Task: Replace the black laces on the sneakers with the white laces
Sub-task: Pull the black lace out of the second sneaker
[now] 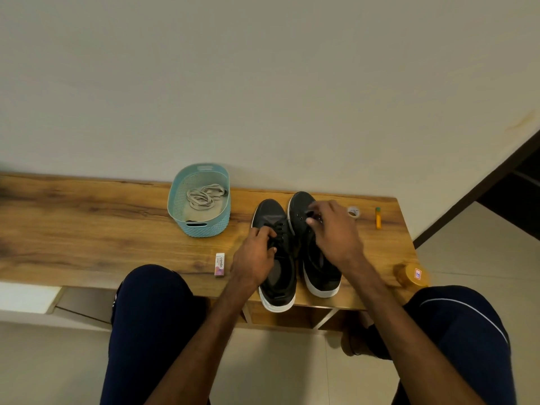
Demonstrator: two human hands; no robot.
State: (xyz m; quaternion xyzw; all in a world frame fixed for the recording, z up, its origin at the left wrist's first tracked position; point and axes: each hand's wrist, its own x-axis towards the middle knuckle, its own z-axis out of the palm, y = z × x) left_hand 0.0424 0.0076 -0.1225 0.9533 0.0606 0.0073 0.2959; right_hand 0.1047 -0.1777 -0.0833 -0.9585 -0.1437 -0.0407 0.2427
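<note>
Left grip [257, 258]: clamped on black laces [277, 233], to loosen them, I judge.
Right grip [336, 232]: curled at right sneaker [321, 276] eyelets; contents I cannot tell.

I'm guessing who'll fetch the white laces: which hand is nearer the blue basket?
Left. The left hand grips the black laces on the left sneaker, just right of the basket; the right hand is over the right sneaker, farther right.

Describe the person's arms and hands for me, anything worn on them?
Both forearms are bare to the frame edge, with no sleeves in view. The left hand and right hand are bare too: no gloves, and no ring, watch or wristband that shows.
</note>
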